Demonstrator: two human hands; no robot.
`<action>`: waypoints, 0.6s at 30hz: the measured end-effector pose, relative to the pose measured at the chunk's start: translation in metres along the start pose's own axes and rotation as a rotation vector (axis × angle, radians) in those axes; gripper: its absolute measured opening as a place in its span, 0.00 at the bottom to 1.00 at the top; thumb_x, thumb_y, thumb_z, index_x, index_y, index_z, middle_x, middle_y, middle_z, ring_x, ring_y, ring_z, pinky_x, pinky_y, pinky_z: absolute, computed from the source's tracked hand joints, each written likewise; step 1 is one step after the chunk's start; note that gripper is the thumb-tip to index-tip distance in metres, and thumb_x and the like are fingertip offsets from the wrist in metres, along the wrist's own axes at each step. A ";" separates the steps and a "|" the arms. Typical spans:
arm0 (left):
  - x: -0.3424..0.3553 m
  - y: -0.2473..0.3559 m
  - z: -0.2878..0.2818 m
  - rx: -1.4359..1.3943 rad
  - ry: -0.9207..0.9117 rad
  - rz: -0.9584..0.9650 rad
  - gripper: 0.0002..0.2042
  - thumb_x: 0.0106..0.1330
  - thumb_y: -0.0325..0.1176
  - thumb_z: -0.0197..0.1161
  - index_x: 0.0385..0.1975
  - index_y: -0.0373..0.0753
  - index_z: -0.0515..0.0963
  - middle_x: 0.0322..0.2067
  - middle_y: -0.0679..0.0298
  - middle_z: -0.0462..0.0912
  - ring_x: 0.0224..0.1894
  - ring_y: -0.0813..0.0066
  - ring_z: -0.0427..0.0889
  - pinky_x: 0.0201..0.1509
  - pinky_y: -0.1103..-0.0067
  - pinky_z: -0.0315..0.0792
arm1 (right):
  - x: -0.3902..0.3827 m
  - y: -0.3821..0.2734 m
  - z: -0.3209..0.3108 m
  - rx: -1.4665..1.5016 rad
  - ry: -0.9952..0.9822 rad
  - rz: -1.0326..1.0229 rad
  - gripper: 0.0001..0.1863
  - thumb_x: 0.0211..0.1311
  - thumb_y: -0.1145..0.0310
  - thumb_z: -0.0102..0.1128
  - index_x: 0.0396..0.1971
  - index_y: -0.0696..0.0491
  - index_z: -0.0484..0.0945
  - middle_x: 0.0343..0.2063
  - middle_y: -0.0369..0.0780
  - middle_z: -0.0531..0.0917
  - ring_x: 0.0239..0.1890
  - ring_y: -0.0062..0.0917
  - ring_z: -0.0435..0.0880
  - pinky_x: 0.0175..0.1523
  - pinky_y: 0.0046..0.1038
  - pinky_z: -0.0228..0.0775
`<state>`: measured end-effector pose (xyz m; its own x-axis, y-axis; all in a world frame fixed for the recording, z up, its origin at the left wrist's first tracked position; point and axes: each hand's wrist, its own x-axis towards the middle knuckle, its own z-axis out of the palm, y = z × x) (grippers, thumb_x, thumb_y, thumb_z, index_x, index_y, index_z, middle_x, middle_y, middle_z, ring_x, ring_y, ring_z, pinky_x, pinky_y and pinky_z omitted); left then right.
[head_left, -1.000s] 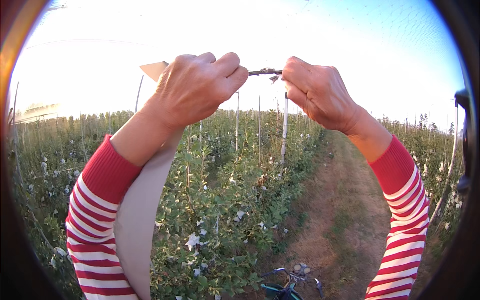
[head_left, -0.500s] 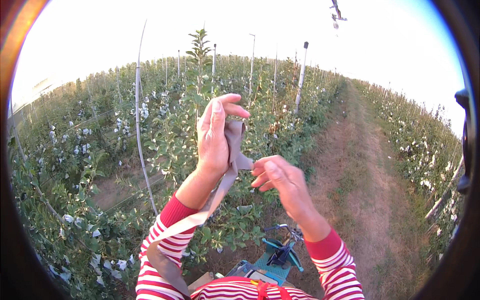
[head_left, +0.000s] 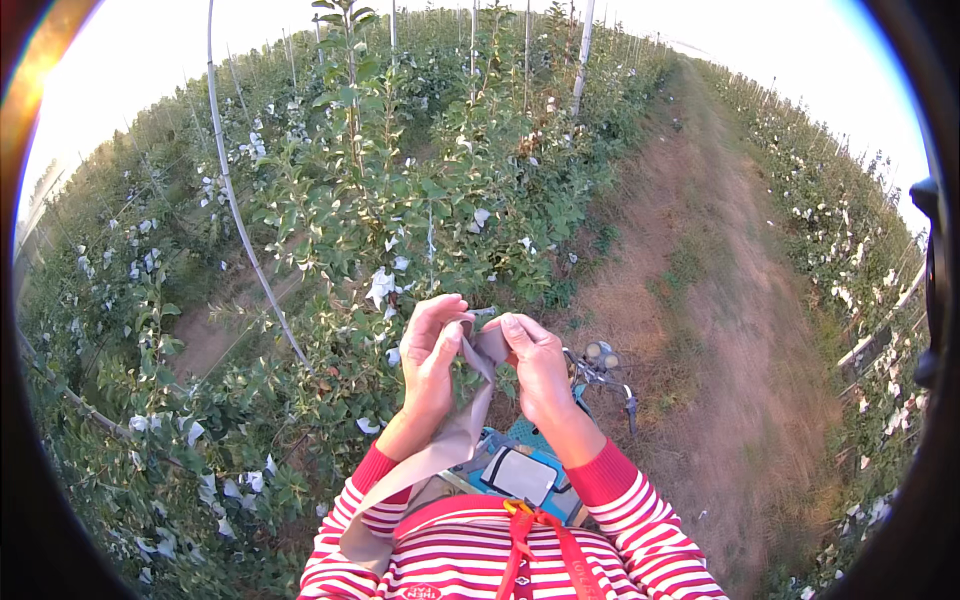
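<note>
A long greige fabric strip (head_left: 448, 446) runs between both hands in front of my chest and trails down over my left sleeve. My left hand (head_left: 428, 368) is curled round its upper part, thumb bent inward. My right hand (head_left: 538, 372) pinches the strip between thumb and forefinger, just right of the left hand. The strip is folded where the hands meet. Below them a red strap (head_left: 522, 545) with an orange fastener hangs on my red-and-white striped top.
A teal vehicle (head_left: 525, 430) with handlebars and round gauges (head_left: 600, 356) stands just ahead, carrying a blue-and-white box (head_left: 516, 474). Leafy trees (head_left: 350, 170) with white bags and tall poles (head_left: 230, 190) fill the left and middle. A dirt path (head_left: 720, 330) runs along the right, beside another row.
My hands have come down from overhead, where they gripped a dark line, to chest height, and my right hand now pinches the strip. The view has tilted downward.
</note>
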<state>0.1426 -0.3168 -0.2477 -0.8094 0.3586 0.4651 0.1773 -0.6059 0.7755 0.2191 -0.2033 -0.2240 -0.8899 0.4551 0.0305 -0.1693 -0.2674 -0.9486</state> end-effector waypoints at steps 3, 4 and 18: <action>-0.025 -0.005 -0.006 -0.139 -0.155 -0.442 0.35 0.58 0.38 0.71 0.64 0.41 0.62 0.53 0.62 0.72 0.55 0.71 0.72 0.59 0.72 0.67 | 0.003 0.006 -0.009 -0.075 0.034 -0.127 0.13 0.72 0.65 0.52 0.34 0.58 0.80 0.28 0.32 0.80 0.33 0.15 0.74 0.41 0.20 0.66; -0.033 -0.011 -0.004 -0.305 -0.113 -0.545 0.31 0.60 0.33 0.69 0.62 0.40 0.63 0.50 0.63 0.75 0.53 0.71 0.75 0.56 0.71 0.71 | 0.004 0.012 -0.012 -0.205 0.031 -0.186 0.13 0.71 0.65 0.52 0.34 0.58 0.80 0.29 0.32 0.80 0.33 0.15 0.74 0.41 0.20 0.66; -0.123 -0.038 -0.149 0.740 -0.284 -0.616 0.15 0.55 0.16 0.49 0.41 0.35 0.77 0.28 0.69 0.80 0.28 0.84 0.75 0.33 0.85 0.69 | 0.026 0.066 -0.110 -0.290 0.410 -0.056 0.14 0.71 0.57 0.53 0.30 0.51 0.77 0.23 0.28 0.73 0.26 0.13 0.70 0.30 0.19 0.63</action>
<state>0.1524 -0.4440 -0.3982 -0.7311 0.6753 -0.0972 0.1540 0.3020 0.9408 0.2314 -0.1157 -0.3201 -0.6334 0.7737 0.0131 -0.0358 -0.0123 -0.9993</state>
